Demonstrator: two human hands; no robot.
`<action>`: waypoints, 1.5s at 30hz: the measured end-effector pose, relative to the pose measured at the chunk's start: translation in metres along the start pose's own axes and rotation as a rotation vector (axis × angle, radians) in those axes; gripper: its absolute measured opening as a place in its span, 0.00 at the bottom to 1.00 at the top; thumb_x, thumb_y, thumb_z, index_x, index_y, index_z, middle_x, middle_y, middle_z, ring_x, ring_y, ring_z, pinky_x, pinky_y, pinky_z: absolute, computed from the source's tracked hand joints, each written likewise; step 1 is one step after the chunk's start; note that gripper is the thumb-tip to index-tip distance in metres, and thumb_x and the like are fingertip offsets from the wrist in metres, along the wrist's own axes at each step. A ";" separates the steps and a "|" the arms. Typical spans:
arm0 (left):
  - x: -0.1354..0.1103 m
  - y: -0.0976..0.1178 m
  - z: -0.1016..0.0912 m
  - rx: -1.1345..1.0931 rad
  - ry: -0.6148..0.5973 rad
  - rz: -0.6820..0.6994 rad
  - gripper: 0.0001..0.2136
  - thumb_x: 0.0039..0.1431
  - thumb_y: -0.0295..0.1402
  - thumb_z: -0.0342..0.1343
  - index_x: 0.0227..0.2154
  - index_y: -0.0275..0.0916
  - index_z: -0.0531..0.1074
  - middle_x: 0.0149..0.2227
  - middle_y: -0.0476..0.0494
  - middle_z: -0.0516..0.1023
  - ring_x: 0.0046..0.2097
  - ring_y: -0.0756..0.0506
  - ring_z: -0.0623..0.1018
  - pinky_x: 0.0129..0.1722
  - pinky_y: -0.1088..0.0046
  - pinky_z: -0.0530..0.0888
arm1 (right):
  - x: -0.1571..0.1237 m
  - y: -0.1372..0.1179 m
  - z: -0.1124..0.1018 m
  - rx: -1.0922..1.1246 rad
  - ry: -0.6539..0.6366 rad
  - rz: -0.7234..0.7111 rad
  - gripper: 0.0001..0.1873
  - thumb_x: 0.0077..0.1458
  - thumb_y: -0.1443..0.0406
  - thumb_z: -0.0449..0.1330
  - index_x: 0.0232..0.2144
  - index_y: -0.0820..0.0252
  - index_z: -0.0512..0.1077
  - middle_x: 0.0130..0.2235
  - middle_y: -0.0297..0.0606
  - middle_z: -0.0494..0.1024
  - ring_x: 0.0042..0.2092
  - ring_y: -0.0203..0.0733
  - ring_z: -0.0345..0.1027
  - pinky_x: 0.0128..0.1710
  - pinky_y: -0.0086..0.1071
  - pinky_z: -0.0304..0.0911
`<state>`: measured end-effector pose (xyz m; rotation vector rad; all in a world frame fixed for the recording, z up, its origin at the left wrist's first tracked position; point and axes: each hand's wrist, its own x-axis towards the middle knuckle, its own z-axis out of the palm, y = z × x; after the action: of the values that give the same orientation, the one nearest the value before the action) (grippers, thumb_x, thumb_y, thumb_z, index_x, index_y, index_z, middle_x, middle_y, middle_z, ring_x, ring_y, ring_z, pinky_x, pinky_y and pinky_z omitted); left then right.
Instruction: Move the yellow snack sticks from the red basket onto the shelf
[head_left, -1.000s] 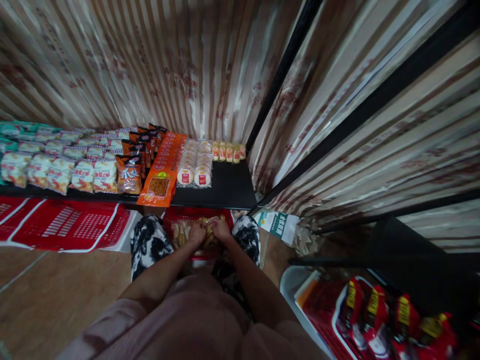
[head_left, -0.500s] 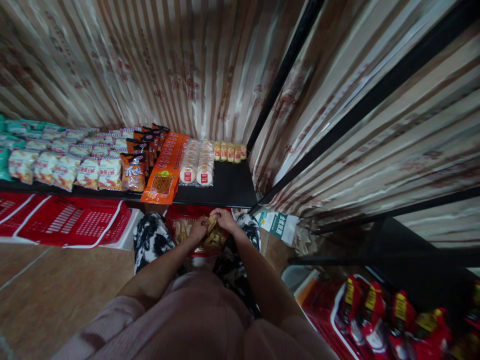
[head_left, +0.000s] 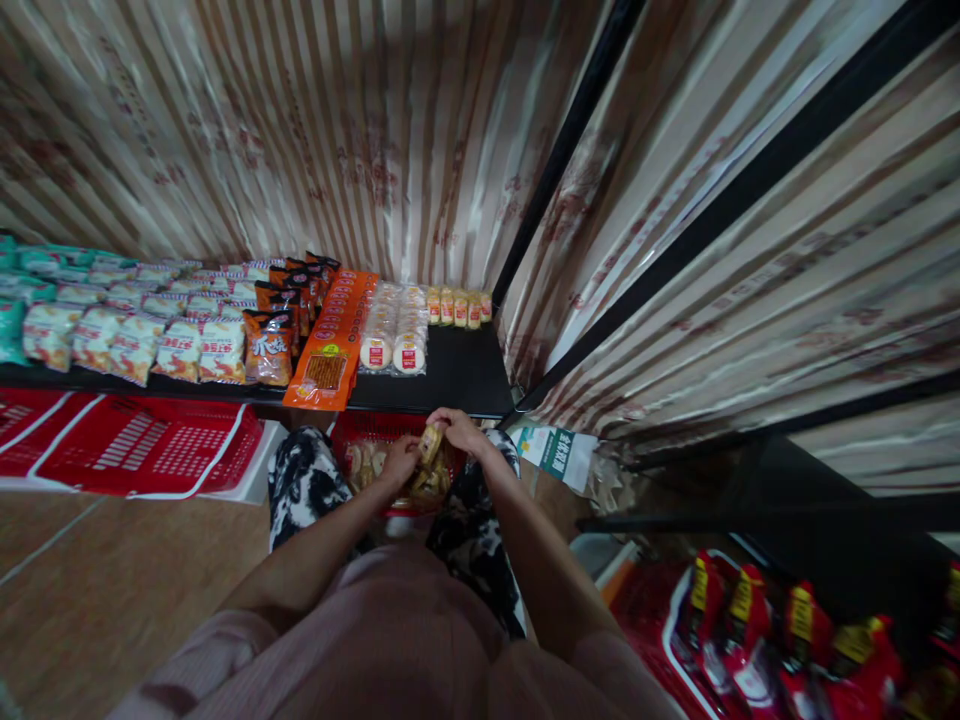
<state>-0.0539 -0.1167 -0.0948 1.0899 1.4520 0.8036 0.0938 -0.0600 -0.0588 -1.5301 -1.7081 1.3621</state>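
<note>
At nine o'clock of the view, flat red crates (head_left: 142,445) lay on the floor under a black shelf (head_left: 457,375), and above them on the shelf stood rows of white snack bags (head_left: 135,340). Towards ten o'clock from the middle came brown-orange bags (head_left: 270,345), then a fanned stack of flat orange packs (head_left: 330,345) touching them on the three o'clock side. Just beside those lay clear sleeves of round crackers (head_left: 394,325). Below the shelf edge, at about six o'clock of the crackers, a red basket (head_left: 360,430) of small wrapped snacks sat between the person's knees in black-and-white trousers (head_left: 300,480). The left hand (head_left: 401,462) rested low in the basket with its fingers curled over the snacks; whether it gripped one could not be told. At its one o'clock the yellow packet (head_left: 430,443) was raised just above the basket, upright and pinched at its top by the closed fingertips of the right hand (head_left: 459,430), right under the shelf's front edge. At twelve o'clock of that hand, a row of small yellow packets (head_left: 457,305) lined the back of the shelf against the striped curtain (head_left: 337,130). A green-and-white leaflet (head_left: 559,450) lay on the floor at three o'clock of the right hand, and red bags (head_left: 750,620) filled a basket at five o'clock of the view.
</note>
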 end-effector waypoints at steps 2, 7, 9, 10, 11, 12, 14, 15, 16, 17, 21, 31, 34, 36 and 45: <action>-0.004 0.005 0.000 0.007 0.030 0.034 0.10 0.48 0.24 0.48 0.34 0.36 0.71 0.31 0.46 0.76 0.32 0.51 0.73 0.33 0.77 0.69 | 0.001 -0.003 -0.002 0.010 0.004 -0.006 0.11 0.46 0.69 0.51 0.29 0.60 0.73 0.25 0.31 0.73 0.26 0.31 0.63 0.29 0.24 0.59; -0.013 0.018 0.000 0.004 0.065 0.136 0.11 0.51 0.25 0.48 0.38 0.37 0.68 0.36 0.46 0.76 0.37 0.50 0.74 0.39 0.76 0.70 | 0.001 -0.016 -0.009 0.031 0.063 0.015 0.12 0.46 0.70 0.51 0.30 0.61 0.73 0.26 0.31 0.73 0.26 0.31 0.63 0.26 0.22 0.58; -0.016 0.024 0.000 0.002 0.067 0.166 0.12 0.51 0.25 0.48 0.40 0.37 0.67 0.38 0.45 0.75 0.38 0.50 0.74 0.40 0.76 0.70 | 0.001 -0.019 -0.011 0.051 0.106 0.033 0.12 0.46 0.70 0.51 0.31 0.61 0.73 0.25 0.31 0.73 0.25 0.30 0.63 0.24 0.21 0.57; -0.018 0.027 0.000 0.004 0.070 0.179 0.13 0.51 0.25 0.48 0.41 0.37 0.67 0.39 0.44 0.75 0.39 0.50 0.74 0.41 0.76 0.69 | 0.001 -0.020 -0.011 0.061 0.128 0.039 0.12 0.46 0.70 0.51 0.31 0.62 0.73 0.25 0.31 0.73 0.24 0.30 0.63 0.23 0.21 0.57; -0.020 0.030 0.000 0.010 0.072 0.187 0.14 0.51 0.26 0.48 0.42 0.38 0.67 0.40 0.44 0.75 0.39 0.50 0.74 0.41 0.75 0.69 | 0.002 -0.021 -0.012 0.070 0.152 0.043 0.12 0.45 0.70 0.51 0.31 0.62 0.74 0.25 0.31 0.73 0.24 0.30 0.63 0.23 0.21 0.57; -0.022 0.033 0.000 0.016 0.074 0.193 0.14 0.52 0.27 0.49 0.43 0.38 0.66 0.41 0.44 0.75 0.39 0.49 0.74 0.42 0.74 0.69 | 0.003 -0.021 -0.012 0.083 0.175 0.048 0.12 0.45 0.70 0.52 0.31 0.62 0.74 0.24 0.31 0.73 0.24 0.29 0.63 0.23 0.20 0.57; -0.025 0.038 0.001 0.029 0.071 0.208 0.15 0.52 0.28 0.50 0.45 0.38 0.66 0.43 0.43 0.74 0.40 0.49 0.74 0.43 0.73 0.69 | 0.006 -0.019 -0.013 0.121 0.220 0.066 0.12 0.45 0.70 0.52 0.31 0.62 0.74 0.25 0.32 0.74 0.24 0.29 0.64 0.23 0.20 0.59; -0.026 0.039 0.002 0.036 0.069 0.220 0.16 0.51 0.29 0.50 0.45 0.38 0.66 0.44 0.43 0.74 0.40 0.49 0.74 0.44 0.73 0.69 | 0.007 -0.018 -0.013 0.143 0.243 0.081 0.11 0.44 0.70 0.53 0.30 0.62 0.74 0.25 0.32 0.74 0.25 0.30 0.65 0.24 0.20 0.60; -0.027 0.041 0.003 0.042 0.070 0.234 0.17 0.51 0.29 0.51 0.46 0.37 0.65 0.44 0.42 0.73 0.41 0.48 0.74 0.44 0.72 0.69 | 0.008 -0.018 -0.014 0.168 0.262 0.097 0.11 0.44 0.70 0.53 0.30 0.62 0.74 0.25 0.32 0.75 0.25 0.30 0.65 0.24 0.21 0.61; -0.027 0.042 0.004 0.050 0.075 0.250 0.17 0.51 0.30 0.51 0.46 0.37 0.65 0.45 0.42 0.73 0.42 0.48 0.73 0.45 0.72 0.68 | 0.009 -0.017 -0.014 0.193 0.278 0.116 0.10 0.44 0.70 0.54 0.30 0.62 0.74 0.25 0.33 0.75 0.25 0.30 0.65 0.25 0.21 0.62; -0.025 0.040 0.007 0.084 0.125 0.311 0.18 0.51 0.30 0.51 0.47 0.37 0.64 0.47 0.42 0.72 0.46 0.47 0.72 0.49 0.71 0.66 | 0.010 -0.018 -0.016 0.278 0.311 0.175 0.08 0.44 0.70 0.55 0.28 0.62 0.74 0.25 0.33 0.75 0.24 0.29 0.66 0.24 0.21 0.62; -0.019 0.045 0.004 0.073 0.081 0.270 0.14 0.57 0.38 0.46 0.44 0.38 0.66 0.36 0.45 0.76 0.33 0.49 0.75 0.38 0.74 0.70 | 0.005 -0.022 -0.019 0.379 0.349 0.235 0.08 0.47 0.68 0.55 0.28 0.62 0.73 0.26 0.34 0.75 0.23 0.28 0.65 0.22 0.19 0.62; -0.018 0.050 0.002 0.080 0.068 0.272 0.14 0.58 0.39 0.44 0.41 0.38 0.68 0.31 0.46 0.76 0.31 0.49 0.75 0.35 0.76 0.69 | 0.005 -0.020 -0.021 0.381 0.352 0.233 0.08 0.48 0.67 0.54 0.29 0.62 0.73 0.24 0.32 0.73 0.21 0.27 0.62 0.20 0.18 0.61; -0.017 0.053 0.002 0.082 0.074 0.264 0.14 0.58 0.40 0.44 0.39 0.38 0.68 0.29 0.48 0.76 0.30 0.49 0.75 0.33 0.76 0.69 | 0.005 -0.018 -0.022 0.386 0.352 0.233 0.09 0.49 0.67 0.54 0.30 0.63 0.73 0.23 0.32 0.73 0.20 0.27 0.61 0.20 0.18 0.61; -0.008 0.057 0.005 -0.041 0.075 0.214 0.14 0.57 0.42 0.44 0.30 0.37 0.67 0.25 0.48 0.74 0.26 0.51 0.74 0.27 0.78 0.69 | -0.001 -0.023 -0.023 0.401 0.371 0.266 0.10 0.50 0.69 0.52 0.32 0.64 0.73 0.23 0.32 0.72 0.19 0.25 0.60 0.19 0.18 0.60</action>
<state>-0.0385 -0.1047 -0.0400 1.2087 1.3895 1.0303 0.1027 -0.0501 -0.0294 -1.6781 -0.9692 1.3398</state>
